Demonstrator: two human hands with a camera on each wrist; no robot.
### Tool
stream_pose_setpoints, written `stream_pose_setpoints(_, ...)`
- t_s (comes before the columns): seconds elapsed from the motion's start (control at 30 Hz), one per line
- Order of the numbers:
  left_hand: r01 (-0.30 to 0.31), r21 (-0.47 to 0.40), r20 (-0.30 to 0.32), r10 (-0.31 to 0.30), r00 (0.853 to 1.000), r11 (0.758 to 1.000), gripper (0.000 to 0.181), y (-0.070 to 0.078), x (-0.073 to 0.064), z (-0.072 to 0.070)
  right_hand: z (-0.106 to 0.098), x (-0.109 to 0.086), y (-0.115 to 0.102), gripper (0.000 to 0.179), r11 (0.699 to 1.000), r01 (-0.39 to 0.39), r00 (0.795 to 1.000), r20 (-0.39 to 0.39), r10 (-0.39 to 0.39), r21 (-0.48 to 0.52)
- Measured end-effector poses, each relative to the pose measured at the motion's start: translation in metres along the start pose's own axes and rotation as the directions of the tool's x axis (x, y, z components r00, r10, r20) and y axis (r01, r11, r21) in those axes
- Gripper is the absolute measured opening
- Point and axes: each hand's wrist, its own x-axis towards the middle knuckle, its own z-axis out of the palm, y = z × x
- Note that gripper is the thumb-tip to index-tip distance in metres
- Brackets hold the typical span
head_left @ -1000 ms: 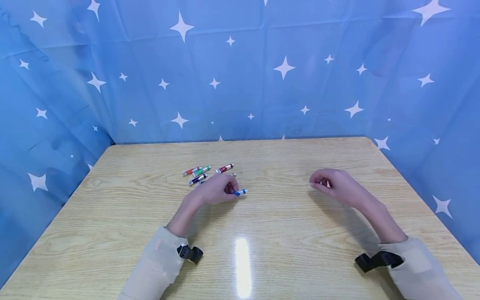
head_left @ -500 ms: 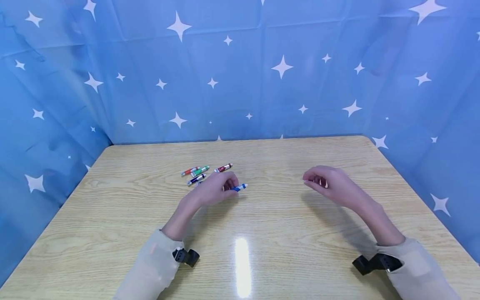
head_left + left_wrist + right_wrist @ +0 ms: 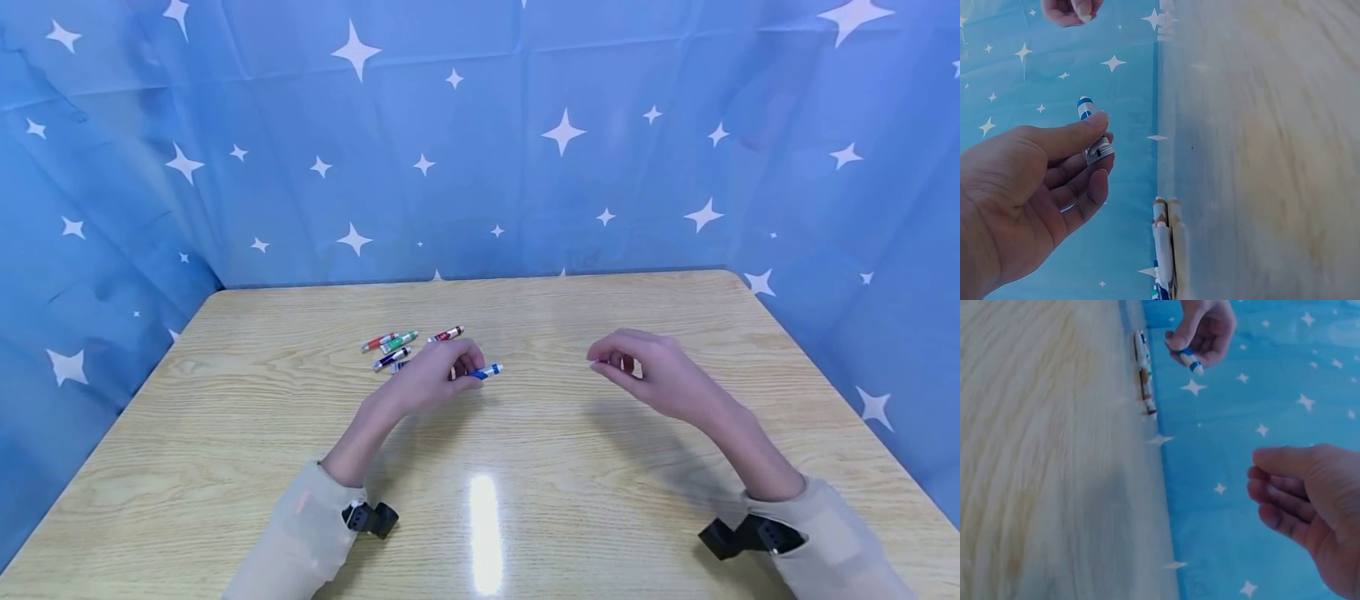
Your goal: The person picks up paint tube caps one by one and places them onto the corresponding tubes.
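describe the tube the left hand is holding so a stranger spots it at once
On the wooden table, find the small tubes lying together. Beside them, the left hand pinches a blue-and-white tube. Only that one is held above the table.

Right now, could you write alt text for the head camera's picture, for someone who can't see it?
A person's left hand pinches a small blue-and-white tube above a pale wooden table, while the right hand hovers, apparently empty. More small tubes, including red and green ones, lie near the left hand, and a star-patterned blue cloth hangs behind.
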Motion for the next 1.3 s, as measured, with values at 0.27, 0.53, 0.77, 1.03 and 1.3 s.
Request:
stream_pose_setpoints(0.27,-0.038,0.001,-0.024,0.038,0.999,0.999,0.011,0.011,0.0,0.001,-0.001,0.007,-0.015,0.032,0.998,0.033,0.999,-0.043,-0.03,0.055)
stream_pose_setpoints(0.53,-0.077,0.023,-0.032,0.078,0.996,0.997,0.012,0.022,-0.002,0.001,0.0,0.013,-0.028,0.034,0.989,0.094,0.992,-0.09,-0.084,0.113)
stream_pose_setpoints(0.77,-0.107,0.005,-0.02,0.107,0.994,0.994,0.012,0.033,-0.003,0.001,0.002,0.018,-0.038,0.035,0.978,0.116,0.991,-0.082,-0.102,0.176)
stream_pose_setpoints(1.03,-0.186,-0.001,-0.025,0.185,0.982,0.983,0.012,0.047,-0.006,0.0,0.003,0.025,-0.05,0.036,0.967,0.137,0.989,-0.079,-0.123,0.215)
stream_pose_setpoints(1.3,-0.245,-0.028,-0.041,0.244,0.969,0.969,0.012,0.053,-0.008,-0.002,0.005,0.032,-0.058,0.035,0.961,0.159,0.986,-0.092,-0.142,0.226)
